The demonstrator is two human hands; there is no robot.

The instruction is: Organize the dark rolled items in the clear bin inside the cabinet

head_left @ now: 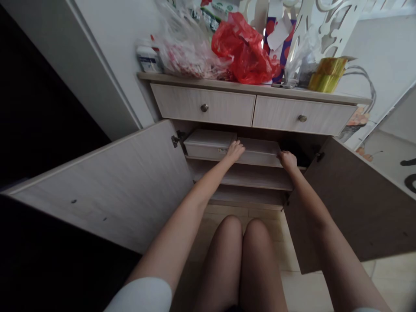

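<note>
Pale lidded box (258, 151) on a cabinet shelf (204, 161), left hand (234, 151) and right hand (287, 159) touching it, grip unclear.

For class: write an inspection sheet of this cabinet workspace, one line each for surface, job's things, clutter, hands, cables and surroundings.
Surface: wood-grain cabinet shelf, holding the boxes.
Job's things: left white box and right white box, side by side.
Clutter: red plastic bag, clear plastic bag, gold roll, all on the cabinet top.
Hands: left hand where the boxes meet; right hand at the right box's far corner.
Cables: nothing seen.
Surroundings: open cabinet doors, tiled floor.
</note>
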